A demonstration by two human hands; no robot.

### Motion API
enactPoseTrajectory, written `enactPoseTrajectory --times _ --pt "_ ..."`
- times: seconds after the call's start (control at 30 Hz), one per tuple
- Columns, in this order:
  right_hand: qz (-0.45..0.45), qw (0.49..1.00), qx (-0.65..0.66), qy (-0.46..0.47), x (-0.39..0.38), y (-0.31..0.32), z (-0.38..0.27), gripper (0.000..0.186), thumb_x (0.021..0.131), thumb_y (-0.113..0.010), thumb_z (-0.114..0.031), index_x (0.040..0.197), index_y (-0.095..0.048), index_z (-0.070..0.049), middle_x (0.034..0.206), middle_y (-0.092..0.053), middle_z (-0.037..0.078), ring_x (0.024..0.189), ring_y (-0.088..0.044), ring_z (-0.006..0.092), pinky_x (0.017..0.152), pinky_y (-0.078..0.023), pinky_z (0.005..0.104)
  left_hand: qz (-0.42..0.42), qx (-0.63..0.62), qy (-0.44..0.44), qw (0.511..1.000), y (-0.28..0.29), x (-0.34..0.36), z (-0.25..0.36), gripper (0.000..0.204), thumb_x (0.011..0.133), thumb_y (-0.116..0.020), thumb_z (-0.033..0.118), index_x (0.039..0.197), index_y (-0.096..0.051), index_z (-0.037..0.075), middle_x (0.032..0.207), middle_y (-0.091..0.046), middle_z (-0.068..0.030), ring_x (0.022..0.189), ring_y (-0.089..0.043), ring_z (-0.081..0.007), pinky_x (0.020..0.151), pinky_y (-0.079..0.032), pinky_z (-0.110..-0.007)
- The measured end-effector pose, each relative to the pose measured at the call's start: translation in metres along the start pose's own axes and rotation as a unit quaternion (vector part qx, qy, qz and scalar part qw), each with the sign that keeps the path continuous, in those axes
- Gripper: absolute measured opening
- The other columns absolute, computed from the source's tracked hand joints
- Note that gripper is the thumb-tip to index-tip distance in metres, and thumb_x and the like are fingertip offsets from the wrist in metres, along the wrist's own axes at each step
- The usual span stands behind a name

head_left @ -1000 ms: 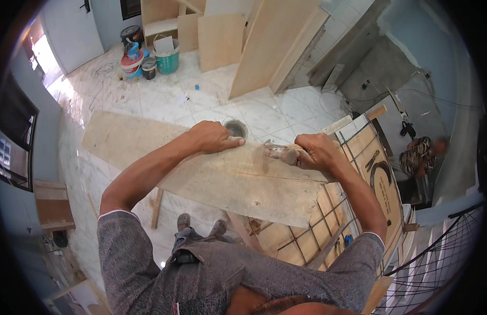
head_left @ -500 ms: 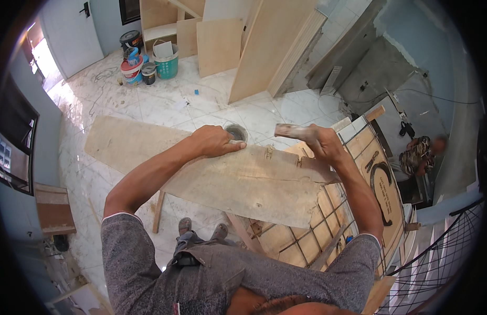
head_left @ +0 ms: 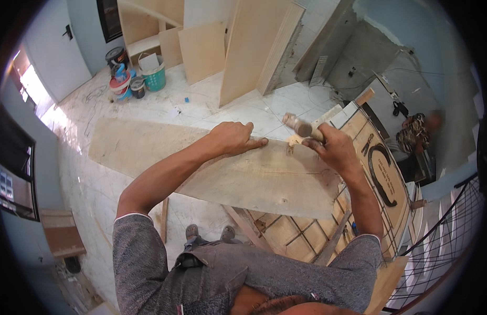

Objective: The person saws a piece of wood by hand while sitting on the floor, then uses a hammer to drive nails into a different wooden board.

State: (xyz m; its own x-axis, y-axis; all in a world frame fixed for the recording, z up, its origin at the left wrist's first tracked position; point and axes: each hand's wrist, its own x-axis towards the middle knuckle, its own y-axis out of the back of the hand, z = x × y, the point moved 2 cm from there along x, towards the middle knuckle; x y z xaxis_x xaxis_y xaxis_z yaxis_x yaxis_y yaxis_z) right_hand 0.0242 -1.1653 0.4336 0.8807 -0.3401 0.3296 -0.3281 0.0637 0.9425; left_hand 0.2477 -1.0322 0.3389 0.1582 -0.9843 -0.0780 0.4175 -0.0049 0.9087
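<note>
Hammer poised over the board's far edge, left hand bearing on the wood

The long pale board (head_left: pixel 243 176) lay slantwise before the person, its right end on a bench (head_left: pixel 277 226) of wooden panels crossed by dark bars, its left end reaching out over the tiled floor (head_left: pixel 201 107). That overhang was likely why the left hand (head_left: pixel 233 138) bore on the board near mid-length: weight there would keep it from tipping or jumping. The thumb lay along the top near the far edge; the other fingers bent toward that edge with their tips hidden, so I could not tell whether they clamped it.

The right hand (head_left: pixel 335 150) had its fingers wrapped tightly around the handle of a hammer (head_left: pixel 297 126). The grip sat close behind the head, probably for control rather than force. The head was just beyond a ragged, chipped spot (head_left: pixel 291 148) in the far edge. The left thumb stopped short of that spot, seemingly to stay clear of the hammer. Pliers (head_left: pixel 367 143) lay farther right on the bench, well apart from the board.
</note>
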Motion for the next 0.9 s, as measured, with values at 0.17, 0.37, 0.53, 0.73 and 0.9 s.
enactPoseTrajectory --times 0.17,0.37,0.53,0.73,0.9 --pt "-0.004 1.000 -0.007 -0.016 -0.035 -0.035 0.010 0.035 0.081 -0.075 -0.035 0.090 -0.058 -0.007 0.091 -0.064 0.012 0.071 -0.066 0.0315 0.060 -0.052 0.0430 -0.012 0.005 0.000 1.000 0.001 0.017 0.011 0.074 0.094 -0.040 0.063 0.107 -0.052 -0.009 0.085 -0.065 -0.0303 0.083 -0.065 -0.0426 0.075 -0.051 -0.051" --pt "0.050 0.998 -0.025 -0.015 -0.051 -0.057 0.003 0.036 0.079 -0.076 -0.033 0.101 -0.062 -0.007 0.111 -0.063 0.011 0.081 -0.068 0.0319 0.066 -0.055 0.0423 -0.012 -0.071 0.012 0.997 -0.002 0.022 0.005 0.063 0.100 -0.033 0.055 0.114 -0.051 -0.004 0.096 -0.064 -0.0316 0.097 -0.062 -0.0430 0.086 -0.046 -0.051" --pt "0.050 0.998 -0.018 -0.022 -0.050 -0.059 0.004 0.035 0.077 -0.078 -0.032 0.098 -0.063 -0.009 0.099 -0.067 0.007 0.079 -0.068 0.0302 0.064 -0.053 0.0398 0.005 -0.101 -0.009 0.995 0.011 0.018 -0.048 0.059 0.101 -0.030 0.053 0.116 -0.054 0.002 0.106 -0.064 -0.0265 0.104 -0.060 -0.0417 0.092 -0.043 -0.049" --pt "0.013 0.998 0.023 -0.049 -0.051 -0.058 0.007 0.034 0.079 -0.076 -0.033 0.096 -0.062 -0.007 0.099 -0.066 0.010 0.081 -0.067 0.0322 0.068 -0.054 0.0418 -0.046 0.044 0.090 0.994 0.021 -0.031 -0.088 0.069 0.095 -0.034 0.062 0.092 -0.068 0.003 0.091 -0.067 -0.0248 0.089 -0.063 -0.0413 0.079 -0.047 -0.048" --pt "-0.029 0.990 0.119 -0.075 -0.041 -0.043 0.010 0.034 0.080 -0.076 -0.032 0.094 -0.062 -0.005 0.094 -0.064 0.011 0.081 -0.066 0.0301 0.070 -0.050 0.0407 -0.027 0.069 0.092 0.993 0.034 -0.033 -0.072 0.072 0.093 -0.036 0.065 0.086 -0.071 0.002 0.084 -0.067 -0.0259 0.084 -0.064 -0.0411 0.077 -0.049 -0.048"
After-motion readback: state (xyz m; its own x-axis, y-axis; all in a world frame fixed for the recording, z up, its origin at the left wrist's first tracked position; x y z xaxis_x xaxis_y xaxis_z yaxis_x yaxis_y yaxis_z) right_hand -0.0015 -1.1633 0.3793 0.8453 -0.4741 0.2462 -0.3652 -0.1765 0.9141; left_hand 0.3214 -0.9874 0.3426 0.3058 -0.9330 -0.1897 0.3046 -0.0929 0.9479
